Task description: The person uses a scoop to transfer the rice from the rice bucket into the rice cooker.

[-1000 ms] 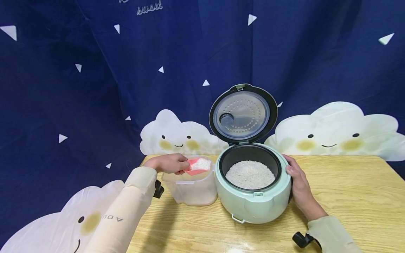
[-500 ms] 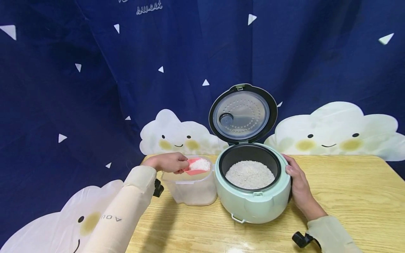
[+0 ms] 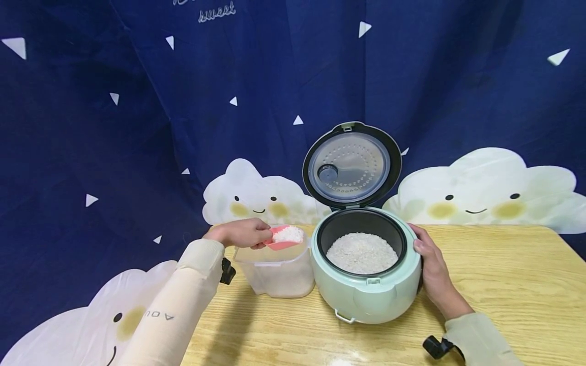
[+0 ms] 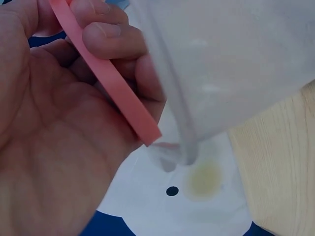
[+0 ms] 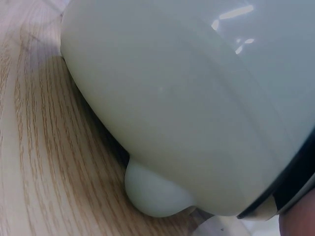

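In the head view my left hand (image 3: 244, 233) grips a pink scoop (image 3: 280, 245) heaped with white rice (image 3: 289, 234), held over the mouth of a clear plastic bin (image 3: 279, 277). The left wrist view shows fingers curled round the scoop's pink handle (image 4: 115, 91), beside the bin's wall (image 4: 236, 64). A mint-green rice cooker (image 3: 366, 300) stands right of the bin, its lid (image 3: 351, 168) raised. White rice (image 3: 361, 253) lies in its dark inner pot (image 3: 359, 219). My right hand (image 3: 432, 267) rests against the cooker's right side; some of its fingers are hidden behind the body.
Both containers stand on a wooden table (image 3: 503, 284), side by side. Behind the table hangs a dark blue curtain (image 3: 256, 66) with white triangles and clouds. A small white latch handle (image 3: 344, 316) sticks out low at the cooker's front.
My left hand has risen slightly and drawn a little to the left with the loaded scoop. My right hand and the cooker have stayed in place.
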A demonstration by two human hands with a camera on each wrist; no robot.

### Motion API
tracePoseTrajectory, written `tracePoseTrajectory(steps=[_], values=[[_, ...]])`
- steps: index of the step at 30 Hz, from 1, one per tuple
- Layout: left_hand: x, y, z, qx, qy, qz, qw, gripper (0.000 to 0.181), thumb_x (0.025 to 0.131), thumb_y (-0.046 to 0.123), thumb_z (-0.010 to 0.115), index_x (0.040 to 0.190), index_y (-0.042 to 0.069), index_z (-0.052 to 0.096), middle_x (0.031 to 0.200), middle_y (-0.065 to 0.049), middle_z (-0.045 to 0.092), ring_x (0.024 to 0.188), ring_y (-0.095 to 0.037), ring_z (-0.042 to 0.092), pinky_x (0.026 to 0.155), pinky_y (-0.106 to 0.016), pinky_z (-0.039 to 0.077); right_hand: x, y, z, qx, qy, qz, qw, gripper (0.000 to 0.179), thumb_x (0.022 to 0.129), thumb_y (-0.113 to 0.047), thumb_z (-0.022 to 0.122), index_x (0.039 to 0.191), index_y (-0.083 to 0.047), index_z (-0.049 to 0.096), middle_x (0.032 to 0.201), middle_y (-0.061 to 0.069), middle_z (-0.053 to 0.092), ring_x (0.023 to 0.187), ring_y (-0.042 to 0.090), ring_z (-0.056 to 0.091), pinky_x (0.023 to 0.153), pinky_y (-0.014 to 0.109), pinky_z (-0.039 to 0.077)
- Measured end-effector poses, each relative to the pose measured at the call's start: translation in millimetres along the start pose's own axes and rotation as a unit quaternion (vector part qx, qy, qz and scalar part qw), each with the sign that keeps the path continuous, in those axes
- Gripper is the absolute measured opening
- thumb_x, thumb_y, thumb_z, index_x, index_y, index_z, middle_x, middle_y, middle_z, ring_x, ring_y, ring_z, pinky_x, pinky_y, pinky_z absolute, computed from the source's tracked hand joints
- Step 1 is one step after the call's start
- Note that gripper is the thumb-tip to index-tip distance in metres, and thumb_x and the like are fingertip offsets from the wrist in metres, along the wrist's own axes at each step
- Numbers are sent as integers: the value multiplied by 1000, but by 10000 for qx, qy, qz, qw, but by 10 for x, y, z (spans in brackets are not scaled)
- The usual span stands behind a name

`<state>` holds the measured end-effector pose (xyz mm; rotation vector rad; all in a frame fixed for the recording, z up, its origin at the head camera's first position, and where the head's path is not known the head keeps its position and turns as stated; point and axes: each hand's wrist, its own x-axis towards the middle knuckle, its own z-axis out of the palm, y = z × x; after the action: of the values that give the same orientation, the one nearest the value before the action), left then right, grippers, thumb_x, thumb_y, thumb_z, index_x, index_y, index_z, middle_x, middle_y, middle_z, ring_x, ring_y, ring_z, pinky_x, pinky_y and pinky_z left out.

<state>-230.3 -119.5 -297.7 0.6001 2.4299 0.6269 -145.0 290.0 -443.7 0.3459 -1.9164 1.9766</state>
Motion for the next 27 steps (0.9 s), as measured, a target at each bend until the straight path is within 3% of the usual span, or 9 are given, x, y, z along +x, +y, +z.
tracePoseTrajectory(steps=[10, 18, 27], values=[[15, 193, -55, 393, 522, 352, 9972, 31, 98, 23, 43, 69, 17, 52, 63, 7, 43, 57, -11, 35, 60, -25, 31, 0, -4, 9, 54, 29, -30, 10000, 48, 106, -25, 32, 146, -6, 50, 135, -20, 59, 127, -4, 51, 106, 9, 33], [104, 487, -10, 959, 966, 596, 9889, 30, 97, 24, 41, 73, 16, 57, 67, 7, 45, 60, -10, 39, 62, -25, 34, 7, -11, 9, 32, 47, -48, 10000, 47, 106, -24, 33, 146, -7, 50, 136, -20, 59, 128, -4, 50, 106, 8, 33], [174, 801, 79, 1365, 1250, 807, 9794, 34, 102, 24, 41, 76, 14, 59, 67, 6, 41, 62, -12, 39, 63, -25, 34, 6, 0, -7, -5, -15, -61, 10000, 48, 107, -24, 32, 148, -5, 48, 137, -21, 58, 129, -5, 50, 107, 7, 32]])
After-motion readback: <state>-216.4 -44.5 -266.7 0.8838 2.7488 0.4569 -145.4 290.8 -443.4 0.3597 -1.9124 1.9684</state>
